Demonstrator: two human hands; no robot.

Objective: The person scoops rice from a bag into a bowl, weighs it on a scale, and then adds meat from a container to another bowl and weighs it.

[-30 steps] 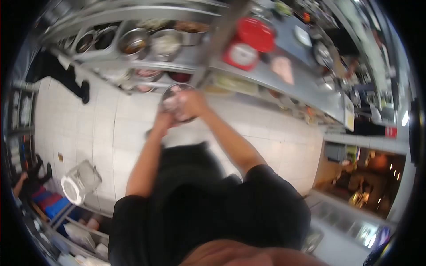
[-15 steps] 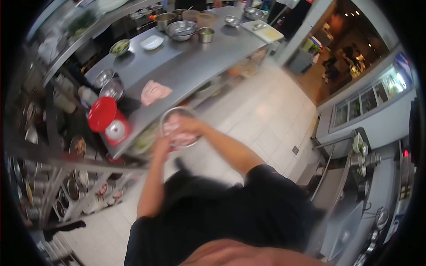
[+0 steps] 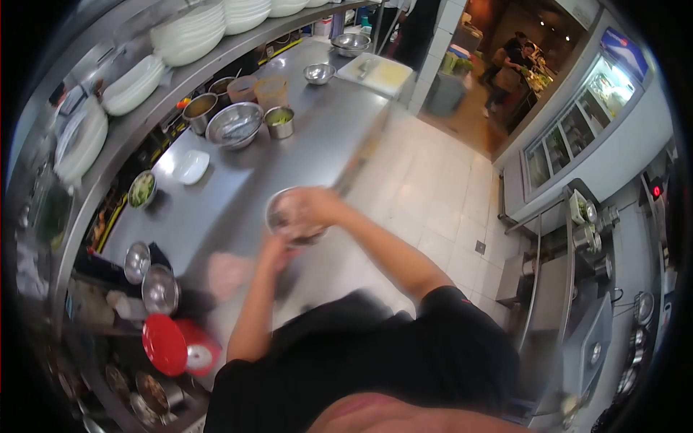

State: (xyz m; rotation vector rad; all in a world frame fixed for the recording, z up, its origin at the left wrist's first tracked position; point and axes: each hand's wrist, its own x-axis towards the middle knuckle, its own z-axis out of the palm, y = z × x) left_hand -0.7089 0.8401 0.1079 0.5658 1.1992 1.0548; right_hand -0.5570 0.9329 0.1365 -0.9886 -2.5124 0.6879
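Note:
A round metal bowl (image 3: pixel 273 211) with pinkish pieces in it, perhaps meat, is held in front of my body at the counter's edge. My left hand (image 3: pixel 274 252) is closed on the bowl's near left rim. My right hand (image 3: pixel 319 207) reaches over the bowl's right side, its fingers at the pink contents; blur hides whether they grip the rim or the pieces. A pink cloth-like item (image 3: pixel 228 274) lies on the steel counter (image 3: pixel 310 137) to the left of my left hand.
A red scale (image 3: pixel 191 348) and metal bowls (image 3: pixel 160 289) stand at the near left. Farther along are a white dish (image 3: pixel 191 167), a large metal bowl (image 3: pixel 235 124), pots and a cutting board (image 3: pixel 379 74). Plates fill the shelf above. People are visible through the doorway.
The view has turned and moved closer to the counter, so the scale and pink item sit lower in it. Both hands stay at the bowl, which now appears against the counter's edge.

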